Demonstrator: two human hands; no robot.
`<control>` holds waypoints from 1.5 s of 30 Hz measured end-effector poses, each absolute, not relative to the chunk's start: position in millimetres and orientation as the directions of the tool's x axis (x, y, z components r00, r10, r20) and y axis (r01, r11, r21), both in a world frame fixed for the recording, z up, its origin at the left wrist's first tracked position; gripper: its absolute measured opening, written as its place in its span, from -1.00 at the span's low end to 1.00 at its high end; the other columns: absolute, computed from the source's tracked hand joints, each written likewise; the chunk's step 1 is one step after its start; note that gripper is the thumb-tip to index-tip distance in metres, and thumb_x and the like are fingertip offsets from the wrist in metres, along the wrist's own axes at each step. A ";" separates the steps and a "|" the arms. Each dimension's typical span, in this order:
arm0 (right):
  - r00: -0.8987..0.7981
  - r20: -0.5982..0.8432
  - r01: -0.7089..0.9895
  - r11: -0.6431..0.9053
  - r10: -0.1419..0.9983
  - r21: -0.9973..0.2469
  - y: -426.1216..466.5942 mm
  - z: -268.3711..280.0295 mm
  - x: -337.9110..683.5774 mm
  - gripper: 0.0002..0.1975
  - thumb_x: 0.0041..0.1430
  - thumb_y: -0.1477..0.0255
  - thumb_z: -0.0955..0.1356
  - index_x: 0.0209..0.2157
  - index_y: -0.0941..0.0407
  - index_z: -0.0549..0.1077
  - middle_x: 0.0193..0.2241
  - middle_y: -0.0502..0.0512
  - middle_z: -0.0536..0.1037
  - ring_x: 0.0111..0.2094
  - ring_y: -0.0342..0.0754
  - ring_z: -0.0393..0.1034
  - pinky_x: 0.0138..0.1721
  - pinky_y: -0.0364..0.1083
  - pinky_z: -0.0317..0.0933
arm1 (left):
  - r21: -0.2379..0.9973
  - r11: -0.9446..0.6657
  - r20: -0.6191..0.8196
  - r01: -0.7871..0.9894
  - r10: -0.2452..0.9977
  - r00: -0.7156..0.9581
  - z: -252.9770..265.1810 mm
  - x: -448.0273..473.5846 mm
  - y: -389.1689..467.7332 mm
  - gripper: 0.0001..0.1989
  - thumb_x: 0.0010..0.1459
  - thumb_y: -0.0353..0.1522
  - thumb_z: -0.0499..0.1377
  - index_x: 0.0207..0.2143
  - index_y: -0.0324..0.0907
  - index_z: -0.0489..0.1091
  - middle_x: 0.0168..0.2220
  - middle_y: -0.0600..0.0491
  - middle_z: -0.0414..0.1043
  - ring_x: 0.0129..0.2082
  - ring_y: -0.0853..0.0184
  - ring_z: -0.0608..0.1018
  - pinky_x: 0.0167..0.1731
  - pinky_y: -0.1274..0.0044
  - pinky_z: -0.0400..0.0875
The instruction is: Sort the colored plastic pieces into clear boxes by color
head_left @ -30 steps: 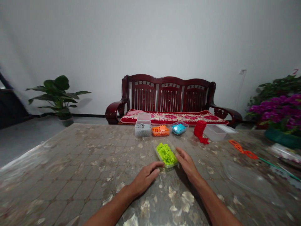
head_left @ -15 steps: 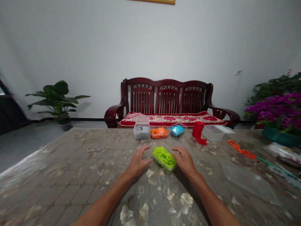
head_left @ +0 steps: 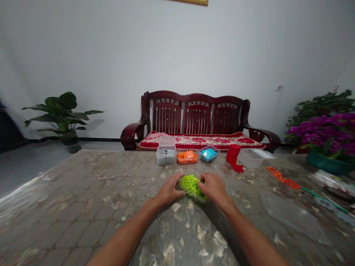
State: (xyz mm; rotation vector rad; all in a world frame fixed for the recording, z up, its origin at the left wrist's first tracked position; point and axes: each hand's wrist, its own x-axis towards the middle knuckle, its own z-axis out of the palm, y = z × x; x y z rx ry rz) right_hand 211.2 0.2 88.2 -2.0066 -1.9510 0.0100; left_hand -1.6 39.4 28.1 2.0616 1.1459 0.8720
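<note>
"Where is the tub of green pieces to be found?"

"On the near half of the table (head_left: 105, 218), about midway between left and right. The clear tub (head_left: 197, 200) is seen between the two hands, and green pieces (head_left: 190, 183) are heaped in it."

"How is the left hand (head_left: 169, 189) held?"

"It is curled about the left end of the tub, which is gripped between the thumb on the near side and the fingers on the far side."

"And the right hand (head_left: 214, 186)?"

"It is bent over the right end, with its fingertips lowered to the green pieces. Whether a piece is pinched there cannot be told."

"What is set out beyond?"

"From left to right, a box (head_left: 165, 161) of grey pieces, a tub of orange pieces (head_left: 187, 156), a tub of blue pieces (head_left: 208, 154), a red block model (head_left: 233, 155) and a pale box (head_left: 251, 162) are lined up."

"And toward the right?"

"A clear lid (head_left: 294, 214) is laid flat on the near side. Farther off, an orange chain (head_left: 283, 180) is seen at the tip of a green rod (head_left: 313, 193)."

"Behind the table?"

"A dark wooden bench (head_left: 197, 99), by which a red patterned cloth (head_left: 199, 141) is borne."
</note>
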 end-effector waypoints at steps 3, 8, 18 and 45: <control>0.127 0.282 0.936 -0.021 0.951 -0.351 10.1 80.9 219.5 -0.83 0.07 0.41 0.38 -0.36 0.00 0.67 -0.39 0.11 0.70 -0.36 0.05 0.52 -0.35 -0.08 0.19 | 0.759 -0.430 0.273 0.489 0.891 0.362 25.8 0.6 25.1 -0.31 -0.07 -0.50 0.31 0.19 -0.18 0.38 0.17 -0.11 0.47 0.12 0.08 0.53 0.16 0.23 0.42; 0.108 0.318 0.911 0.034 0.942 -0.410 25.0 70.0 225.5 -0.85 0.03 0.43 0.39 -0.48 -0.02 0.65 -0.48 0.06 0.68 -0.42 0.02 0.52 -0.41 -0.11 0.17 | 0.745 -0.447 0.314 0.495 0.890 0.332 26.2 5.2 10.7 -0.36 -0.05 -0.54 0.28 0.15 -0.17 0.42 0.16 -0.12 0.47 0.16 0.07 0.50 0.22 0.23 0.37; -0.016 0.398 0.811 0.245 0.917 -0.531 -1.5 61.4 228.0 -0.79 0.07 0.38 0.40 -0.27 0.00 0.67 -0.23 0.11 0.69 -0.21 0.08 0.54 -0.12 -0.03 0.32 | 0.681 -0.488 0.356 0.547 0.872 0.335 26.7 8.2 -5.9 -0.24 0.03 -0.49 0.27 0.32 -0.15 0.27 0.39 -0.22 0.18 0.35 0.00 0.34 0.34 0.13 0.24; 0.000 0.446 0.694 0.321 0.895 -0.644 5.8 54.1 230.6 -0.80 0.13 0.39 0.36 -0.33 0.03 0.68 -0.15 0.20 0.67 -0.07 0.13 0.54 0.07 0.10 0.34 | 0.548 -0.592 0.363 0.591 0.805 0.470 23.4 13.9 -3.5 -0.36 0.07 -0.46 0.25 0.24 -0.01 0.41 0.28 -0.09 0.36 0.30 0.01 0.36 0.35 0.06 0.17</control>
